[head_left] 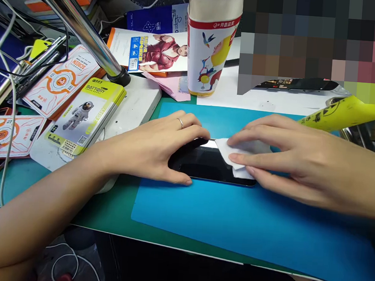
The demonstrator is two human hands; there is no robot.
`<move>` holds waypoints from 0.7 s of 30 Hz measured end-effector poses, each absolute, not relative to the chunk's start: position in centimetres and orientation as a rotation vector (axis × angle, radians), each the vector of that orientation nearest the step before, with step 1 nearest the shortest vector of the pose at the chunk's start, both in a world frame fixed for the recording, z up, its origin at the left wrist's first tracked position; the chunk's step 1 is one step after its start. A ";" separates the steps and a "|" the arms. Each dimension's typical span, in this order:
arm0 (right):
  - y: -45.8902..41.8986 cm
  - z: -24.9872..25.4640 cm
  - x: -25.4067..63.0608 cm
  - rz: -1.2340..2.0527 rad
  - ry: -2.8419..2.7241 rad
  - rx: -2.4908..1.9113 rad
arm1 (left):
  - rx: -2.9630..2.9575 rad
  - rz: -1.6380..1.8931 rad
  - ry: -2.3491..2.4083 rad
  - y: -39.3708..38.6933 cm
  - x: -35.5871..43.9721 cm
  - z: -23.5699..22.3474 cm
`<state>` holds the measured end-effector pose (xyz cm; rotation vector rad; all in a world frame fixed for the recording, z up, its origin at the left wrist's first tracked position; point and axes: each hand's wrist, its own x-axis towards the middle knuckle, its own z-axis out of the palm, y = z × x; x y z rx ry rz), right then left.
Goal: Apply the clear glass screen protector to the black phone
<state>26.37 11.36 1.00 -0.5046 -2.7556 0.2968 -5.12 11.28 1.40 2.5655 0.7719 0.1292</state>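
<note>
A black phone (205,163) lies screen up on a blue mat (249,222). My left hand (154,149), with a ring on one finger, grips the phone's left end between thumb and fingers. My right hand (295,161) presses a folded white wipe (238,154) flat against the right part of the screen with its fingers held together.
A tall drink bottle (212,39) stands just behind the mat. Boxed phone batteries (86,114) and screen packs (61,80) lie at the left with cables and a metal lamp arm (80,26). A yellow object (343,113) pokes in from the right.
</note>
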 end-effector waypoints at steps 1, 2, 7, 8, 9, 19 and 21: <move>11.1 1.1 26.2 0.309 -2.772 -0.498 | 2.563 0.137 0.773 11.3 -5.1 1.4; 10.8 1.2 26.0 0.317 -2.786 -0.487 | 2.561 0.142 0.771 11.3 -5.1 1.4; 10.1 1.4 26.3 0.322 -2.855 -0.445 | 2.560 0.138 0.760 11.5 -5.1 1.4; 10.1 1.3 26.6 0.328 -2.855 -0.454 | 2.559 0.133 0.761 11.5 -5.2 1.4; 10.1 1.3 26.8 0.336 -2.851 -0.471 | 2.557 0.127 0.763 11.5 -5.2 1.4; 10.1 1.2 26.3 0.291 -2.844 -0.444 | 2.547 0.155 0.773 11.4 -5.1 1.2; 10.4 1.4 27.2 0.342 -2.844 -0.469 | 2.541 0.147 0.767 11.5 -5.2 1.3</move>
